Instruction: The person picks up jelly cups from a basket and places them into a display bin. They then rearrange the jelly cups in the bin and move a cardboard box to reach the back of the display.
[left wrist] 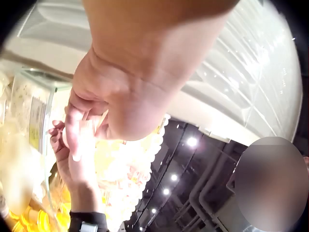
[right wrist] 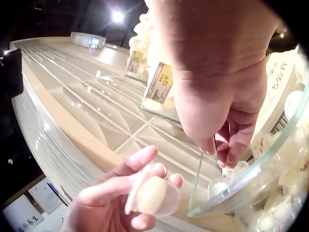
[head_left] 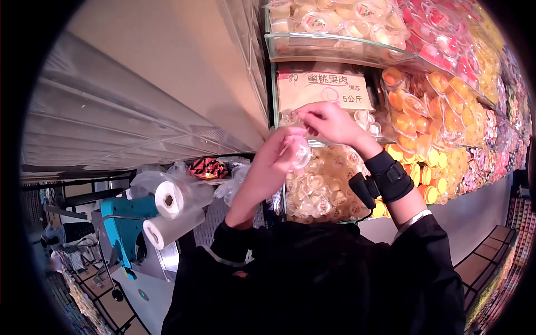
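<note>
Ceiling lamps (left wrist: pixel 191 141) glare, the left wrist view washes out, and the head view's edges bend.

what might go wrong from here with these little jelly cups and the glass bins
The jelly cup in the left hand is smooth-looking and held by the fingers, so it might slip.

The right hand works close to the glass edge and could bump it.

The cardboard sign stands right behind the right hand, so a careless move could knock it askew.
</note>
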The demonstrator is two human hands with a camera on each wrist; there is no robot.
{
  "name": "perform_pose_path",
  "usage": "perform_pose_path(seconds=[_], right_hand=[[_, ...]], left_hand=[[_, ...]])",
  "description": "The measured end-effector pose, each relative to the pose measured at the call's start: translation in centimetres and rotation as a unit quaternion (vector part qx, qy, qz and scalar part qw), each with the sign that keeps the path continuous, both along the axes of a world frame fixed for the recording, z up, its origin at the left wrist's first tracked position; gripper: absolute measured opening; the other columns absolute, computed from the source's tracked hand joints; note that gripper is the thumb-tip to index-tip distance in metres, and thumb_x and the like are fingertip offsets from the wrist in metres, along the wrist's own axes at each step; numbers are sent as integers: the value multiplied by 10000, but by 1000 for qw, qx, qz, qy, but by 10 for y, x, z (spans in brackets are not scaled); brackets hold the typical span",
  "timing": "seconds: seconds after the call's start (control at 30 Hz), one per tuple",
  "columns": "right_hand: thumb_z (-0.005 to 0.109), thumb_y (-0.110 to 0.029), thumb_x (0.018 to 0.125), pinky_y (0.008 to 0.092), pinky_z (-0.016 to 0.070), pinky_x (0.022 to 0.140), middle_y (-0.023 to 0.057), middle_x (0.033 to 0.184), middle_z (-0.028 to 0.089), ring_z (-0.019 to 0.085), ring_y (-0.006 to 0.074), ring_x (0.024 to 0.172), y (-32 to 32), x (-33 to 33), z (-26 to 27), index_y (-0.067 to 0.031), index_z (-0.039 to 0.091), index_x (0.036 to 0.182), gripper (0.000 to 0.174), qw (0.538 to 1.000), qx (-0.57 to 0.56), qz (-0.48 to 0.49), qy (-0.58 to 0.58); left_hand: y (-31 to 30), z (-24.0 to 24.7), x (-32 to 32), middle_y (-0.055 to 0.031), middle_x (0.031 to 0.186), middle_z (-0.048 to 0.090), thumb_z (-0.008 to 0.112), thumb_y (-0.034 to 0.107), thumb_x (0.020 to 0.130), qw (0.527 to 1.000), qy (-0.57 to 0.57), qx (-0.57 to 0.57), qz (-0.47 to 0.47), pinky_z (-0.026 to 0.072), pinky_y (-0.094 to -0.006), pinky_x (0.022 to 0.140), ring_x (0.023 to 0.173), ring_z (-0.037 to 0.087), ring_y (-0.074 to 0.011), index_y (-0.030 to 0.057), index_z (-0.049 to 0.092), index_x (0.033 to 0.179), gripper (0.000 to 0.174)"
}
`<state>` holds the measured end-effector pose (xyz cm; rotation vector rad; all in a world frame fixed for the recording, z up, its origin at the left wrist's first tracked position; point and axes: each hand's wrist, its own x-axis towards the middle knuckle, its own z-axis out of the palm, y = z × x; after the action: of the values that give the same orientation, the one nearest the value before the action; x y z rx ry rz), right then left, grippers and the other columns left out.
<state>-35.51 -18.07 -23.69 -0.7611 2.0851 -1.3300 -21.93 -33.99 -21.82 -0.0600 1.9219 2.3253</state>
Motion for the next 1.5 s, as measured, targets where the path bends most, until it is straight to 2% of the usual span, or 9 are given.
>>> perform_pose_path(seconds=[0.07, 0.3, 0.5, 0.7, 0.8, 0.97, 1.07, 1.27, 1.5], right_hand=[[554, -180, 928, 262, 505, 634, 52, 766, 649, 616, 108, 697, 12, -3, 10, -6, 658, 996, 213, 998, -44, -24, -35], [625, -141, 910, 217, 495, 698, -6, 842, 639, 585, 53, 777, 35, -4, 44, -18, 576, 1172, 293, 988, -110, 20, -108], [643, -77, 889, 231, 507, 735, 9, 918, 657, 604, 62, 837, 47, -11, 25, -71, 495, 1303, 440, 979, -115, -36, -165], [635, -66, 893, 251, 528, 798, 35, 997, 647, 621, 95, 877, 61, -4, 23, -71, 472, 1331, 467, 959, -157, -75, -225], [662, -59, 876, 258, 531, 813, 38, 994, 651, 627, 107, 882, 63, -6, 17, -34, 557, 1217, 358, 969, -157, -68, -180], [694, -34, 823, 278, 524, 735, 71, 895, 669, 644, 155, 803, 58, -2, 5, -15, 646, 882, 79, 990, -127, -58, -17], [696, 5, 736, 313, 513, 668, 147, 812, 649, 655, 250, 774, 54, 3, 7, 7, 623, 774, 83, 957, 57, 24, 282], [631, -2, 762, 348, 522, 710, 153, 791, 672, 669, 265, 781, 54, 1, -6, -5, 645, 815, 55, 969, 82, 80, 219], [538, -102, 804, 403, 514, 759, 159, 819, 683, 654, 340, 805, 57, -3, -6, -49, 685, 883, 175, 977, 109, 92, 159]], left_hand=[[21, -2, -6, -88, 1027, 594, 475, 89, 986, 996, 53, 2, 79, 585, -295, 735, 875, 612, -142, 2, 501, 1204, 236], [37, 3, -62, -166, 1084, 587, 532, 39, 937, 983, 109, 50, 139, 617, -315, 675, 967, 621, -197, -40, 471, 1165, 249], [33, 2, -86, -180, 1167, 596, 586, 106, 936, 995, 11, 64, 79, 618, -324, 654, 950, 652, -218, -31, 465, 1239, 354], [23, 2, -86, -203, 1249, 557, 569, 112, 949, 992, 7, 105, -71, 568, -362, 859, 1104, 596, -248, -11, 400, 1367, 467], [20, -17, -83, -197, 1252, 566, 570, 91, 946, 996, 63, -36, -47, 518, -327, 928, 1116, 592, -231, -13, 405, 1378, 474], [11, -19, -78, -152, 1117, 648, 643, 40, 867, 967, 102, -218, -82, 500, -306, 906, 1055, 627, -219, -39, 638, 1086, 234], [6, -14, -73, -154, 1028, 666, 652, 16, 803, 898, 176, -389, -110, 505, -353, 837, 971, 647, -288, -8, 670, 987, 186], [12, -22, -74, -178, 974, 668, 626, 51, 798, 856, 229, -463, -15, 485, -426, 832, 958, 607, -373, 33, 690, 955, 170], [16, -27, -88, -143, 875, 695, 715, 194, 731, 856, 125, -497, -75, 503, -409, 825, 894, 643, -339, 86, 729, 879, 184]])
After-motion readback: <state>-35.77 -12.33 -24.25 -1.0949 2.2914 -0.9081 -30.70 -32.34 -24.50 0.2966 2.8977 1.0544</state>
